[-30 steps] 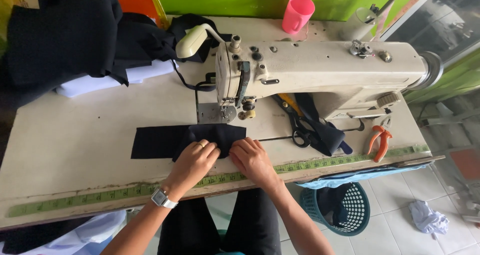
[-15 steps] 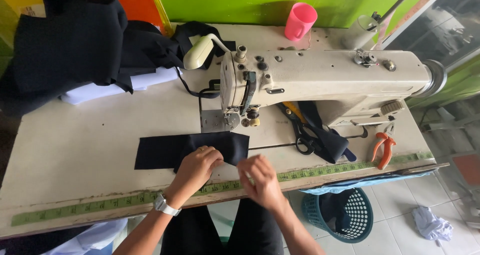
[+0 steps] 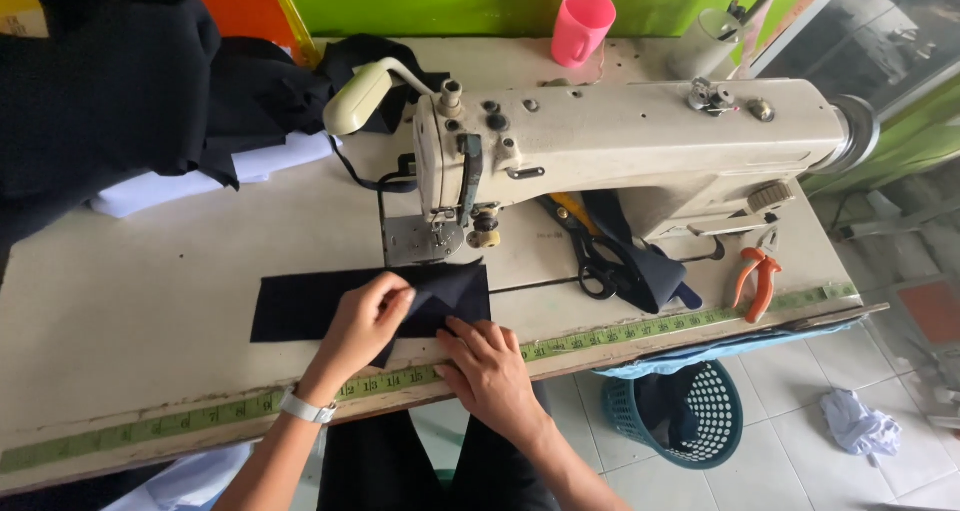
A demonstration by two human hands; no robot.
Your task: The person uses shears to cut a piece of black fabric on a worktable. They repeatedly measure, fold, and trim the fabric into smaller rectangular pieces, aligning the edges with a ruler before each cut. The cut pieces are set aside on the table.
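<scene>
A dark navy fabric strip lies flat on the sewing table, in front of the needle of the cream sewing machine. My left hand pinches a folded flap of the strip near its middle. My right hand presses flat on the strip's right end, close to the table's front edge. A watch with a white band sits on my left wrist.
A green measuring tape runs along the table's front edge. Black scissors, dark cloth and orange pliers lie right of the needle. A pink cup stands at the back. Dark fabric is piled far left. A teal basket sits on the floor.
My left hand has shifted onto the strip's middle and folded a flap over. My right hand has come down flat on the strip's right end.
</scene>
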